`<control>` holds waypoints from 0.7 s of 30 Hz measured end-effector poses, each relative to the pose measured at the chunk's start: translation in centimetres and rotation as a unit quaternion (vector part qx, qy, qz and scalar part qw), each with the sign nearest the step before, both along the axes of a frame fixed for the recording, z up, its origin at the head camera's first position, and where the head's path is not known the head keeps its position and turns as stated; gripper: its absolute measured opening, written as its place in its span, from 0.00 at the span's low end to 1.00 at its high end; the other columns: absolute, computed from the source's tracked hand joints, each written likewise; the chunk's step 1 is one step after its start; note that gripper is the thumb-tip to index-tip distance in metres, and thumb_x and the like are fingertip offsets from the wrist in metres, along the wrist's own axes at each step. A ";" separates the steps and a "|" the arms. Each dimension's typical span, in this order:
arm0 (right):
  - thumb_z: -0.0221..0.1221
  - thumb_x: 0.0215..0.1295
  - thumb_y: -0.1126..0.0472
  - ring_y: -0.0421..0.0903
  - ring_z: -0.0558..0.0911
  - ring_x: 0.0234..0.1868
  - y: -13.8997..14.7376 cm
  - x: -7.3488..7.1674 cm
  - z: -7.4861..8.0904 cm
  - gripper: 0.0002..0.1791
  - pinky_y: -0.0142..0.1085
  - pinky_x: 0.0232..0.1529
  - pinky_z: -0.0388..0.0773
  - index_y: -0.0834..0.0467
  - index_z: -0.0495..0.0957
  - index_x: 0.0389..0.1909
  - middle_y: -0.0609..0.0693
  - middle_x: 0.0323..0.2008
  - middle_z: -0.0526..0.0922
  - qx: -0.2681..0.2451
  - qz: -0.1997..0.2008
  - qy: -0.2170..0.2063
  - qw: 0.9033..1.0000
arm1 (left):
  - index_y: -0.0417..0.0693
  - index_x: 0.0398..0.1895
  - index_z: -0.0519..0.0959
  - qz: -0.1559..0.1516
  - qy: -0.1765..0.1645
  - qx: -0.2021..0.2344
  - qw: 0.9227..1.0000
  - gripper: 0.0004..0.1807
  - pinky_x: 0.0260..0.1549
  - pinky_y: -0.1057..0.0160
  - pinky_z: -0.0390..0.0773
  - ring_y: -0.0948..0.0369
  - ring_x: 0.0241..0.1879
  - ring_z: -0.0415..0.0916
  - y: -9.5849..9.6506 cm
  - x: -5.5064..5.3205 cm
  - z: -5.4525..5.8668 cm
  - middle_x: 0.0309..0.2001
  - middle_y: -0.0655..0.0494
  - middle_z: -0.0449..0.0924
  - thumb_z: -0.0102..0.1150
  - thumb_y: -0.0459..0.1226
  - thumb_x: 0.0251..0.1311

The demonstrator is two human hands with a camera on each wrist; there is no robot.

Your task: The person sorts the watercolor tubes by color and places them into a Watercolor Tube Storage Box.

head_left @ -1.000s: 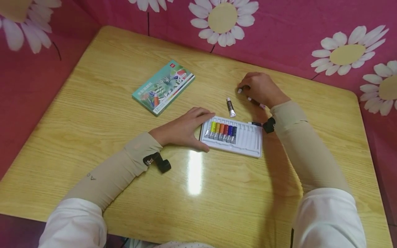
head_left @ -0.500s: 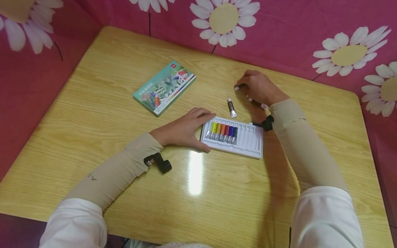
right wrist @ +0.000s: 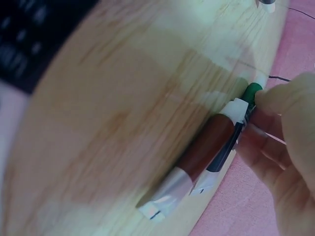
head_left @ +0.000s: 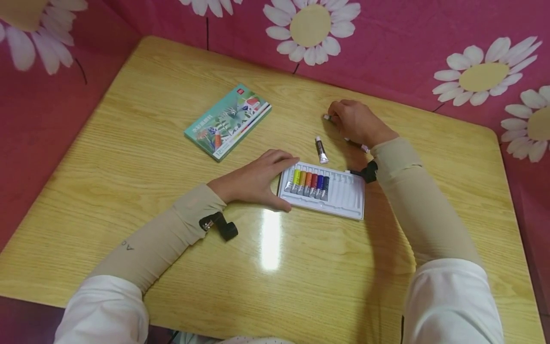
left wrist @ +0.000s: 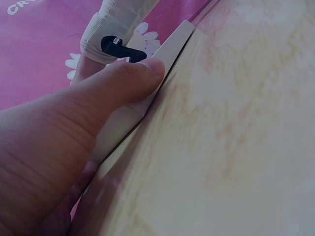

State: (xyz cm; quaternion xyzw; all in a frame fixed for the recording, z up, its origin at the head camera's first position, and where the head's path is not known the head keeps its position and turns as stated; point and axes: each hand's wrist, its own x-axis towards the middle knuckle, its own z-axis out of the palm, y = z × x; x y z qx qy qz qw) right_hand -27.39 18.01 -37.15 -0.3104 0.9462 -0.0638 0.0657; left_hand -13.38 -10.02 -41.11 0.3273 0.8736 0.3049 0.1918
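Note:
In the head view my left hand holds the left end of a white plastic tray, thumb at the near edge and fingers at the far edge. Several paint tubes, from yellow through red to dark blue, lie in its left slots. My right hand is at the back right. Its thumb and fingers pinch a green paint tube, mostly hidden by the fingers. Beside it in the right wrist view lie a brown paint tube and a dark paint tube.
A dark paint tube lies just behind the tray. Another tube is partly hidden under the right wrist camera. A green paint box lies at the back left of the wooden table. A pink flowered cloth stands behind.
My right hand has shifted slightly, and the end of the tube in its fingers now points up and left. The left hand and the tray have stayed put.

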 end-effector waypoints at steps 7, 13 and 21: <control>0.57 0.75 0.62 0.62 0.82 0.53 -0.1 0.1 0.3 0.19 0.57 0.59 0.80 0.64 0.72 0.63 0.67 0.54 0.79 0.018 -0.004 -0.035 0.999 | 0.54 0.84 0.52 0.000 0.001 -0.001 1.000 0.64 0.80 0.52 0.59 0.56 0.80 0.51 0.0 0.0 0.1 0.80 0.54 0.55 0.74 0.66 0.48; 0.57 0.74 0.63 0.62 0.81 0.56 -0.4 0.2 0.6 0.20 0.56 0.63 0.79 0.63 0.73 0.64 0.66 0.57 0.78 0.039 -0.029 -0.051 0.998 | 0.55 0.84 0.52 0.001 0.002 0.001 1.000 0.64 0.80 0.52 0.59 0.57 0.80 0.51 0.0 0.0 0.0 0.80 0.54 0.55 0.74 0.66 0.48; 0.54 0.76 0.66 0.62 0.80 0.58 -0.8 0.2 0.8 0.21 0.56 0.64 0.78 0.59 0.75 0.67 0.65 0.60 0.77 0.045 -0.038 -0.063 0.996 | 0.54 0.84 0.52 -0.002 0.005 0.007 1.000 0.64 0.81 0.53 0.59 0.57 0.80 0.51 0.0 0.0 -0.1 0.80 0.54 0.55 0.74 0.66 0.48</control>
